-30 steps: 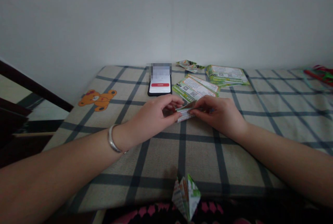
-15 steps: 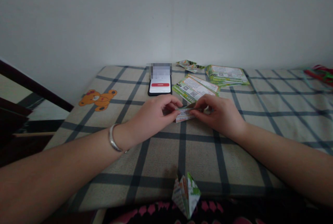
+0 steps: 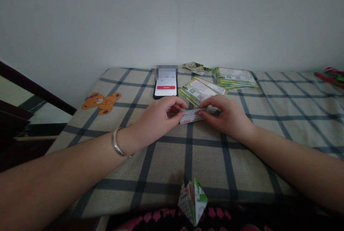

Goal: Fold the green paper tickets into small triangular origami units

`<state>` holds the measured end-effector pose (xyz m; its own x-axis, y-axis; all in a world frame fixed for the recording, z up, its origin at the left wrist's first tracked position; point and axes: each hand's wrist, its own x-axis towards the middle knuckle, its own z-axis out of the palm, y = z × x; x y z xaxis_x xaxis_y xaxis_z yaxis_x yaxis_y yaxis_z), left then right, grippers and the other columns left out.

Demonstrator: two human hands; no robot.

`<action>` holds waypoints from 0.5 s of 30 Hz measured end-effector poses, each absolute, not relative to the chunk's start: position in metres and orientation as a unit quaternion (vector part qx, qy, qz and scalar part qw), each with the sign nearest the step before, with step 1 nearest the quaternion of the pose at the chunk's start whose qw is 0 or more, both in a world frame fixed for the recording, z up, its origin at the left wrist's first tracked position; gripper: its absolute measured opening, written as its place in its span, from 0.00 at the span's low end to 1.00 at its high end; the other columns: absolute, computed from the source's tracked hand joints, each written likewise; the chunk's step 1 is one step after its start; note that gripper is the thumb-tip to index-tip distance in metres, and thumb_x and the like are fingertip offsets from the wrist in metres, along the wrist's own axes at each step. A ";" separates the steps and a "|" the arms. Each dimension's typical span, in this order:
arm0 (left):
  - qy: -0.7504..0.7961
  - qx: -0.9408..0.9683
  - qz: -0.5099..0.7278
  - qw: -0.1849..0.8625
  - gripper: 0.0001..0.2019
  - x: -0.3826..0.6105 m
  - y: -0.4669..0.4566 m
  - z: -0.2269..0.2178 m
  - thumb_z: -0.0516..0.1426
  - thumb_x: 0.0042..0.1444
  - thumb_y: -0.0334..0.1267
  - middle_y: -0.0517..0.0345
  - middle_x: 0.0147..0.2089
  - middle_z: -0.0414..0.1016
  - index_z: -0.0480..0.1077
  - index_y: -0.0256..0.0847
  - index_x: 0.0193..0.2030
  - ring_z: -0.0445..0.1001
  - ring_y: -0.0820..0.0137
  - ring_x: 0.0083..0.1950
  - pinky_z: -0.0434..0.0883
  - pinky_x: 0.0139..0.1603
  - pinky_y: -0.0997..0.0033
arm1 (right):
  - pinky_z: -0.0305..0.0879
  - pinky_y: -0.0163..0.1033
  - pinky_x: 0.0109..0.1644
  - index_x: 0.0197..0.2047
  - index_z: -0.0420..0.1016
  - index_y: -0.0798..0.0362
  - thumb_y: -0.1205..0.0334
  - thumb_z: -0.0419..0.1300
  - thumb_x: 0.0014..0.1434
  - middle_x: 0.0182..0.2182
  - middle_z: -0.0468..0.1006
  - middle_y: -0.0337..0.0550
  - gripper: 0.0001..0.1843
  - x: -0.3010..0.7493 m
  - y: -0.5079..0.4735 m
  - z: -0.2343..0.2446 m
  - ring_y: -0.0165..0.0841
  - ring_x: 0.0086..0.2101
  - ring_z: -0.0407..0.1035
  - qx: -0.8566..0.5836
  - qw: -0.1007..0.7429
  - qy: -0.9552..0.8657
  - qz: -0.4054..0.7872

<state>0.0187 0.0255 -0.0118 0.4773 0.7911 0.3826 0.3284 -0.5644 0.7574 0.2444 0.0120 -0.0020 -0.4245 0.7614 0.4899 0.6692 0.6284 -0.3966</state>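
A folded printed paper [image 3: 192,115], white with green and orange print, is held between my two hands just above the checked cloth. My left hand [image 3: 168,113] pinches its left end between thumb and fingers. At the right end, the thumb and fingers of my right hand [image 3: 224,113] are closed on the same paper; part of it is hidden behind them. Close to me, at the table's front edge, stands a folded paper piece [image 3: 192,202] with pointed flaps. Behind my hands lie loose printed leaflets [image 3: 200,91].
A phone [image 3: 166,86] with a lit screen lies beyond my left hand. Further back are a stack of leaflets [image 3: 236,77] and small folded papers [image 3: 196,68] by the wall. A bear picture [image 3: 101,102] is on the checked tablecloth [image 3: 172,159]. Something red and green [image 3: 331,77] sits far right.
The paper has turned slightly and shows more of its long printed face. My right hand's fingers have shifted up a little along it. My left hand has barely moved.
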 end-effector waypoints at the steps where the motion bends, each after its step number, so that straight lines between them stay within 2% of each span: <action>1: 0.349 0.801 0.374 0.311 0.09 0.019 0.026 -0.012 0.58 0.55 0.29 0.62 0.39 0.75 0.70 0.41 0.42 0.76 0.76 0.39 0.74 0.41 0.76 | 0.65 0.36 0.37 0.36 0.76 0.53 0.65 0.63 0.56 0.31 0.78 0.40 0.03 0.244 0.012 -0.003 0.31 0.32 0.71 -0.425 0.333 -0.837 0.088; 6: 0.361 0.807 0.359 0.298 0.10 0.018 0.025 -0.010 0.58 0.55 0.30 0.60 0.41 0.75 0.69 0.41 0.44 0.76 0.74 0.41 0.74 0.44 0.72 | 0.61 0.33 0.29 0.33 0.76 0.52 0.66 0.63 0.55 0.26 0.75 0.36 0.01 0.243 0.014 -0.005 0.27 0.26 0.65 -0.443 0.361 -0.802 0.175; 9: 0.377 0.819 0.336 0.272 0.10 0.018 0.024 -0.007 0.59 0.56 0.34 0.60 0.41 0.75 0.69 0.41 0.45 0.76 0.73 0.41 0.74 0.42 0.72 | 0.60 0.33 0.28 0.33 0.76 0.52 0.65 0.64 0.54 0.26 0.75 0.36 0.01 0.242 0.014 -0.005 0.27 0.25 0.64 -0.452 0.367 -0.789 0.197; 15: 0.403 0.819 0.319 0.256 0.06 0.017 0.024 -0.008 0.59 0.56 0.37 0.63 0.35 0.75 0.69 0.41 0.41 0.75 0.74 0.34 0.71 0.35 0.74 | 0.62 0.35 0.30 0.33 0.75 0.53 0.65 0.63 0.54 0.28 0.76 0.38 0.01 0.242 0.015 -0.007 0.29 0.28 0.67 -0.452 0.379 -0.772 0.238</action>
